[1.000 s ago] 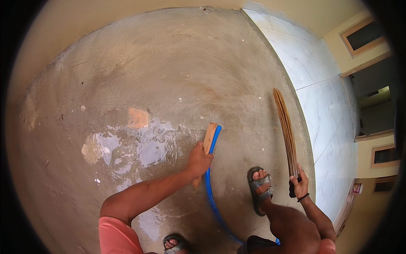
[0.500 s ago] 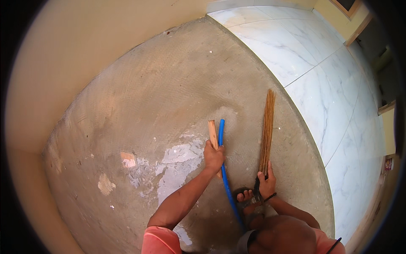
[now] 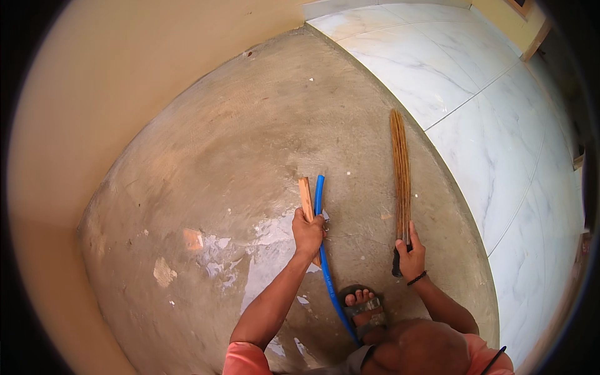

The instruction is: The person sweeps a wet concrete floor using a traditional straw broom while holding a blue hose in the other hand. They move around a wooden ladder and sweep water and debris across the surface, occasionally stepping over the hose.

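Observation:
My left hand (image 3: 307,237) is closed around a short flat piece of wood (image 3: 305,195) and a blue hose (image 3: 329,279) side by side. Their upper ends stick out past my fingers, and the hose bends down toward my foot. Over to the right, my right hand (image 3: 412,258) grips a stick broom (image 3: 401,172) near its black-wrapped lower end. The broom's long brown bristles point away from me, close over the concrete. A dark band circles my right wrist.
The rough concrete floor (image 3: 206,150) is wet, with a shiny puddle (image 3: 269,253) left of my left arm. My sandalled foot (image 3: 364,306) stands between my hands. White marble-look tiles (image 3: 494,137) begin at a curved edge on the right; a beige wall (image 3: 94,112) bounds the left.
My right hand and the broom have shifted slightly right, and the bristle tips reach farther away. My left hand has moved a little left with the wood and hose. My foot shows more fully.

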The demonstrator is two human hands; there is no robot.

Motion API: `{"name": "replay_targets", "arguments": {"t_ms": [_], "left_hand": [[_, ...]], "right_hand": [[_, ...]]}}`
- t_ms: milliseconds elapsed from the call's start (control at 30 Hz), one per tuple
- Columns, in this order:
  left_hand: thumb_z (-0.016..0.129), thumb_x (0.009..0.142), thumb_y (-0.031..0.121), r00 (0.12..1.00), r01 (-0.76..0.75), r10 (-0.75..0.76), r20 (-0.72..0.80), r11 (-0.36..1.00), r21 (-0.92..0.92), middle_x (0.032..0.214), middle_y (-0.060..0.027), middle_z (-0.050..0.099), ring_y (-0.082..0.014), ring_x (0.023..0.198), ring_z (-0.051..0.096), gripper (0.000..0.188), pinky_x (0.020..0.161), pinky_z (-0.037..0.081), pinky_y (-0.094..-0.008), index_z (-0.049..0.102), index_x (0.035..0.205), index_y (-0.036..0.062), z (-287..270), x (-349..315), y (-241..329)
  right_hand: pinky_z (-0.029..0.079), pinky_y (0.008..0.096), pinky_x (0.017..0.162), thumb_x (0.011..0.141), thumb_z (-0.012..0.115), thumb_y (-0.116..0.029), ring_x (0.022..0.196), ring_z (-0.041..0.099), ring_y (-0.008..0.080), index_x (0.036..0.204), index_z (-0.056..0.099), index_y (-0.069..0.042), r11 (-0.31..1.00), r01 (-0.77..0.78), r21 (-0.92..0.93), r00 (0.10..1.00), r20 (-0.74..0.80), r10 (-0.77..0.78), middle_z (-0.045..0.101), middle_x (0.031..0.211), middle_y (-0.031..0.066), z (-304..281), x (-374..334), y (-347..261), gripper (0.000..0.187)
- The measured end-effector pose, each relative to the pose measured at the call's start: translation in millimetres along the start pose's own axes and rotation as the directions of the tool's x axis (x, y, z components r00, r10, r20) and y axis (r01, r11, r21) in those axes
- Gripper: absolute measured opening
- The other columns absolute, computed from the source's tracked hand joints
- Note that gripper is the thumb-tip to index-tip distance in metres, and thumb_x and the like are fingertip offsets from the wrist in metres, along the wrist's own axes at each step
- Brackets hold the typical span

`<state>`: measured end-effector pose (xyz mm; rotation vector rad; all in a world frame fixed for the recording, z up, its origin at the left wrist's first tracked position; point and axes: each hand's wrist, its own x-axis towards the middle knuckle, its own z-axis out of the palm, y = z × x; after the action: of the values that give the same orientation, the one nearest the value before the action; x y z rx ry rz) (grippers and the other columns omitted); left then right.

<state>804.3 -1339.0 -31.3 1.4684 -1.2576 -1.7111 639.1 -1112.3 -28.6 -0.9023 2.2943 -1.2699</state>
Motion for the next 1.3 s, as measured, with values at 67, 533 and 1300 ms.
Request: {"name": "replay_targets", "arguments": {"t_ms": [67,533,1300], "left_hand": [[0.06,0.087,0.0,1.0,-0.001,0.002,-0.025,1.0,0.015,0.071,-0.0073,0.058,-0.0137,0.049,0.055,0.014,0.043,0.045,-0.0301,0.047,0.093,0.0015,7.8,0.0,-2.0],[0.06,0.086,0.002,0.874,-0.037,-0.026,-0.485,0.992,-0.121,0.076,-0.0109,0.06,-0.0179,0.047,0.056,0.018,0.041,0.047,-0.0315,0.047,0.098,0.002,-96.5,-33.5,-18.8],[0.062,0.087,0.002,0.993,0.048,-0.04,-0.115,0.997,0.065,0.076,-0.0078,0.062,-0.0131,0.051,0.056,0.017,0.047,0.049,-0.0282,0.05,0.099,0.0022,-70.8,-55.6,-16.2]], "right_hand": [[0.051,0.0349,0.063,0.091,0.061,-0.016,0.064,0.062,0.024,0.146,0.039,0.003,0.997,-0.062,-0.055,0.994,0.088,0.067,0.064,0.079,0.0194,7.5,8.1,-2.3,0.062],[0.053,0.0473,0.073,0.09,0.062,-0.018,0.085,0.067,0.0438,0.148,0.036,0.0,0.999,0.021,0.026,0.962,0.273,-0.027,0.065,0.097,0.0313,63.3,32.3,-37.1,0.066],[0.053,0.0343,0.081,0.089,0.067,-0.018,0.092,0.07,0.0281,0.142,0.045,0.004,0.966,0.199,0.163,0.859,0.446,-0.252,0.068,0.108,0.0267,50.1,40.2,-37.0,0.062]]}}
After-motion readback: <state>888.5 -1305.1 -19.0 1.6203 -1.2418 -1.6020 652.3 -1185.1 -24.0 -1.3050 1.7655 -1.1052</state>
